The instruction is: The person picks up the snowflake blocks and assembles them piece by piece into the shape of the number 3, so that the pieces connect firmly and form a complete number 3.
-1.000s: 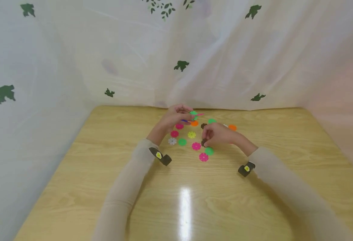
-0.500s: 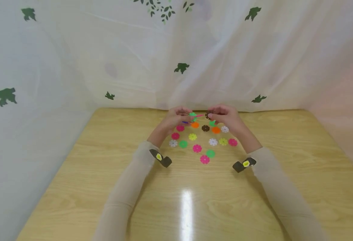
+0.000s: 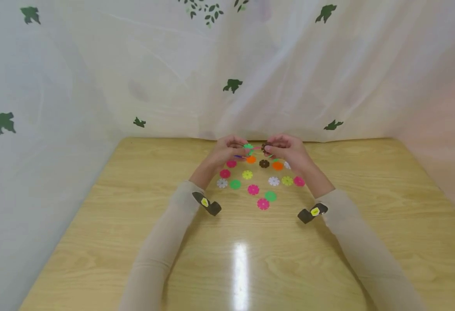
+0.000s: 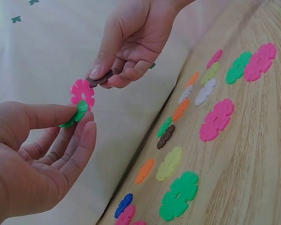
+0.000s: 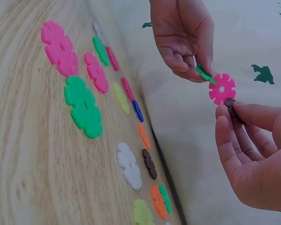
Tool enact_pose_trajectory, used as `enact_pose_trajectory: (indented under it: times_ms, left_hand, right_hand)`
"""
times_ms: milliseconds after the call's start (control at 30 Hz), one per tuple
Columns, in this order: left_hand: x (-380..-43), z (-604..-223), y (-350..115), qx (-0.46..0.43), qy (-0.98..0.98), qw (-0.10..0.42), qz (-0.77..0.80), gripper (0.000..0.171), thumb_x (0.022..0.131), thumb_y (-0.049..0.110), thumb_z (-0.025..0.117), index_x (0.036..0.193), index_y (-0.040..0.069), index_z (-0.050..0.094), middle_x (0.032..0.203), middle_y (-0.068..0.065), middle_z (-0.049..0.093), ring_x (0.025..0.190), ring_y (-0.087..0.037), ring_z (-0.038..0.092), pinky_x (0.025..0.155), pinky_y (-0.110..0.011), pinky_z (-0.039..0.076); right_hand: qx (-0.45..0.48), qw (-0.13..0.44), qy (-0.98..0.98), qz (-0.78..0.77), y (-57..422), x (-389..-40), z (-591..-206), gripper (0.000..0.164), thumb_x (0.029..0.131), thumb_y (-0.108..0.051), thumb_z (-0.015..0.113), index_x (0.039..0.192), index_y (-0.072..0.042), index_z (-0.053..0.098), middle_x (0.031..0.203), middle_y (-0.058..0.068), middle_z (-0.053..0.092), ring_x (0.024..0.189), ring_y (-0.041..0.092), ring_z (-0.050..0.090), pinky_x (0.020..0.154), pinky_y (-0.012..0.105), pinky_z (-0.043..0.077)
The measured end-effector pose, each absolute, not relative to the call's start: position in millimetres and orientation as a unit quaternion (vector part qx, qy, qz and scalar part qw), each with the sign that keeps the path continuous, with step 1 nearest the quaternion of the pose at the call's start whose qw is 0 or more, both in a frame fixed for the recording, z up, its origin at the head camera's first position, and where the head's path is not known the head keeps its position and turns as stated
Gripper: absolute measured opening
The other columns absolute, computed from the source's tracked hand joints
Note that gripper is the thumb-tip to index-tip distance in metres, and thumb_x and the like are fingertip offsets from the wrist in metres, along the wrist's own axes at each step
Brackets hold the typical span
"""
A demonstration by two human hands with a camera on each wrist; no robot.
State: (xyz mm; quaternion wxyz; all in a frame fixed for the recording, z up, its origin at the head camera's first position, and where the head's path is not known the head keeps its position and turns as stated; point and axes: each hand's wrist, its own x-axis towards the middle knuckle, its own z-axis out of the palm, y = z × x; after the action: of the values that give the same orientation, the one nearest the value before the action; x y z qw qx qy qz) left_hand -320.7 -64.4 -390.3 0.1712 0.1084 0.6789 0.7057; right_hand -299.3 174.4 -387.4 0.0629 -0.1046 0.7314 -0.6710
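Cloth (image 3: 165, 65): pale, hanging, with dark green bird shapes
Desk (image 3: 95, 224): wood-grained, notched coloured discs (image 3: 253, 189) spread near its far edge
Left hand (image 4: 33, 164): pinching a green disc (image 4: 78, 112) above the desk
Right hand (image 5: 260, 161): pinching a brown disc (image 5: 232, 110) just opposite
Pink disc (image 5: 222, 83): between both hands, touching the green and brown discs

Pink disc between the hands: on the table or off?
Off: wrist views show the pink disc raised between a green disc in the left hand and a brown disc in the right hand.
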Motion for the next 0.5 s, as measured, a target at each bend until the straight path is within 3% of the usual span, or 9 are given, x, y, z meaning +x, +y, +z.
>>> enact_pose_trajectory:
  times_ms: [67, 300, 433, 500]
  left_hand:
    - [-319.6, -390.8, -63.5, 0.107, 0.681, 0.170, 0.705, 0.023, 0.094, -0.001, 0.069, 0.116, 0.000, 0.062, 0.096, -0.005, 0.066, 0.101, -0.037, 0.070, 0.104, -0.056, 0.053]
    - [-318.1, -388.7, -61.9, 0.110, 0.688, 0.171, 0.697, 0.027, 0.093, 0.000, 0.071, 0.118, -0.002, 0.061, 0.099, -0.005, 0.065, 0.099, -0.033, 0.070, 0.103, -0.054, 0.055]
    - [-318.1, -388.5, -61.3, 0.114, 0.690, 0.177, 0.693, 0.027, 0.093, 0.004, 0.072, 0.117, -0.001, 0.060, 0.103, -0.006, 0.064, 0.116, -0.048, 0.063, 0.103, -0.054, 0.054]
    - [-318.0, -389.2, -61.2, 0.115, 0.691, 0.179, 0.691, 0.024, 0.093, 0.004, 0.072, 0.114, 0.001, 0.061, 0.104, -0.007, 0.064, 0.118, -0.050, 0.061, 0.104, -0.053, 0.054]
  right_hand:
    - [-0.102, 0.066, 0.736, -0.666, 174.9, -298.6, -387.9, 0.022, 0.096, -0.012, 0.072, 0.114, -0.001, 0.064, 0.093, -0.004, 0.074, 0.088, 0.019, 0.073, 0.085, 0.034, 0.063]
    - [-0.108, 0.063, 0.748, -0.651, 175.7, -298.8, -384.2, 0.025, 0.096, -0.015, 0.072, 0.115, -0.001, 0.066, 0.091, -0.005, 0.074, 0.088, 0.021, 0.072, 0.085, 0.037, 0.063]
    - [-0.109, 0.060, 0.751, -0.648, 174.6, -299.2, -383.3, 0.025, 0.096, -0.016, 0.072, 0.116, -0.002, 0.066, 0.091, -0.005, 0.074, 0.087, 0.020, 0.071, 0.083, 0.035, 0.063]
    - [-0.108, 0.059, 0.751, -0.648, 174.1, -298.8, -383.2, 0.025, 0.095, -0.016, 0.073, 0.115, -0.001, 0.067, 0.091, -0.004, 0.074, 0.086, 0.020, 0.071, 0.082, 0.033, 0.063]
